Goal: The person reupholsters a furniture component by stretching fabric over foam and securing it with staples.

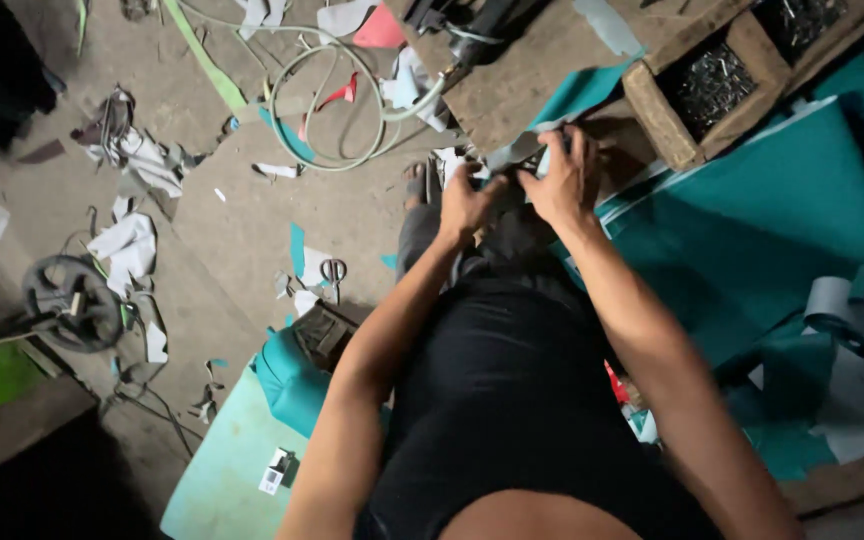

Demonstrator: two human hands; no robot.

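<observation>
While both arms reach forward over the person's black-clothed lap, the left hand (pixel 464 203) and the right hand (pixel 564 180) meet on a strip of grey-backed teal material (pixel 520 150) at the near edge of the wooden surface (pixel 512 85). The left hand is curled closed, thumb and fingers pinching the strip's lower end. The right hand is also closed over it, fingers bent down across the top, just beside the left; the two hands nearly touch. The strip runs up and to the right from the hands, its teal face showing where it lies on the surface.

To the right of the hands sits a wooden box (pixel 712 85) with compartments holding small dark metal pieces, too small to tell apart. Below the box, a large teal sheet (pixel 772 220) spreads toward the right edge, with a grey roll (pixel 837 305) and loose grey and teal offcuts near it.

On the concrete floor (pixel 242 230) to the left, a pair of scissors (pixel 333 272) lies among scraps, well apart from the hands. A pale hose (pixel 297 95) loops on the floor near the surface's corner, with a red scrap (pixel 380 28) above it. A dark wheel-like object (pixel 74 300) rests at far left, and a pale teal sheet (pixel 222 460) lies near the person's left elbow.
</observation>
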